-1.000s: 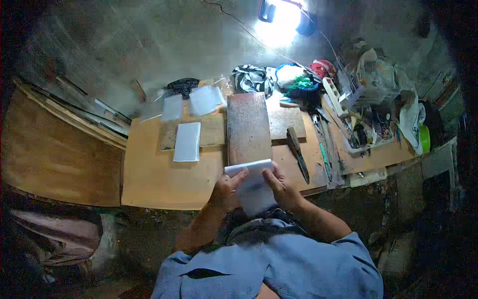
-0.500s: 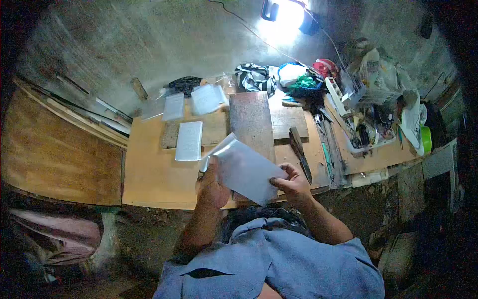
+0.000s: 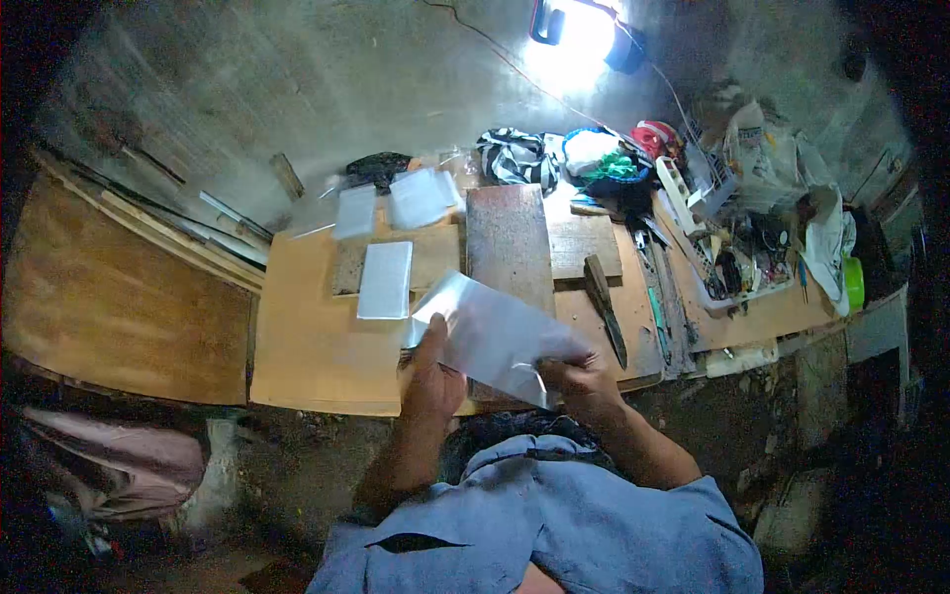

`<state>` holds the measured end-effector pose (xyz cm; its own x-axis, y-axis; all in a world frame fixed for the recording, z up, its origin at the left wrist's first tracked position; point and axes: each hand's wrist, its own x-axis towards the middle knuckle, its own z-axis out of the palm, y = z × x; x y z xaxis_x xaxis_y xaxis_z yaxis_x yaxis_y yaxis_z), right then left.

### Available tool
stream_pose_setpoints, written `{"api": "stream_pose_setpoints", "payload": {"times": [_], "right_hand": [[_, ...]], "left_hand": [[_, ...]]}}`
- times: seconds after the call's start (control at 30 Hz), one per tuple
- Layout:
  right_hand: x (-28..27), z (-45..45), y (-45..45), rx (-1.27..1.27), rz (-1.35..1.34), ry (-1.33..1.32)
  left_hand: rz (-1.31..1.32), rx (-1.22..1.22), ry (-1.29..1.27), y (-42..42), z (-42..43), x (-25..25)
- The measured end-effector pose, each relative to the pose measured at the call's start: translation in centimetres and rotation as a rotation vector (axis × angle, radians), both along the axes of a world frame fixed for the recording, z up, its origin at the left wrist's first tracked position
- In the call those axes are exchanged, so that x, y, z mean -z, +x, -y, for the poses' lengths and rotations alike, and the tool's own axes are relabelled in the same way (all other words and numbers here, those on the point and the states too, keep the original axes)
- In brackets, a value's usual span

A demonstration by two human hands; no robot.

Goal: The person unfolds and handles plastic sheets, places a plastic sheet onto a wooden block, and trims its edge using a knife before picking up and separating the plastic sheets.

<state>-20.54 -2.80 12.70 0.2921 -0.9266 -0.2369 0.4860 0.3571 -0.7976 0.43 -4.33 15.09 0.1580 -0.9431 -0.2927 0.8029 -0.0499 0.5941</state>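
A translucent, shiny plastic sheet (image 3: 485, 322) is held between both hands above the near part of the table; whether it is a flat bag or a single layer I cannot tell. My left hand (image 3: 433, 371) grips its left edge, with the thumb lying on top. At the opposite end, my right hand (image 3: 579, 381) is closed on the right edge, and the lower right corner bends up beside the fingers. Underneath the sheet runs a dark wooden board (image 3: 507, 233). Left of it lies a stack of clear plastic packets (image 3: 384, 281).
More plastic packets (image 3: 421, 198) lie at the back left. A knife-like dark blade (image 3: 604, 309) rests right of the board. A tray of tools (image 3: 742, 262), a power strip (image 3: 679, 196) and cloth bundles (image 3: 519, 156) crowd the right and back. A bright lamp (image 3: 584, 35) shines above.
My right hand has turned and its fingers have curled onto the sheet's right edge, creasing the lower corner. My left hand keeps its grip. The whole view has shifted slightly.
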Motion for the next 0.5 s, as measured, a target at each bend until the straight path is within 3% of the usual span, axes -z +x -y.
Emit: {"api": "stream_pose_setpoints", "payload": {"times": [0.2, 0.27, 0.3, 0.5], "right_hand": [[-1.0, 0.1, -3.5, -0.024, -0.254, -0.031], [1.1, 0.3, -5.4, -0.085, -0.291, -0.007], [-0.6, 0.3, -5.6, -0.066, -0.358, -0.008], [-0.2, 1.0, -8.6, -0.001, -0.463, -0.059]], "left_hand": [[0.098, -0.003, -0.115, 2.6, 0.2, 1.1], [0.074, -0.08, -0.008, 3.9, 0.2, 2.4], [0.067, -0.108, 0.029, 4.7, 0.1, 2.9], [0.398, -0.166, 0.095, 5.4, -0.8, 2.5]]}}
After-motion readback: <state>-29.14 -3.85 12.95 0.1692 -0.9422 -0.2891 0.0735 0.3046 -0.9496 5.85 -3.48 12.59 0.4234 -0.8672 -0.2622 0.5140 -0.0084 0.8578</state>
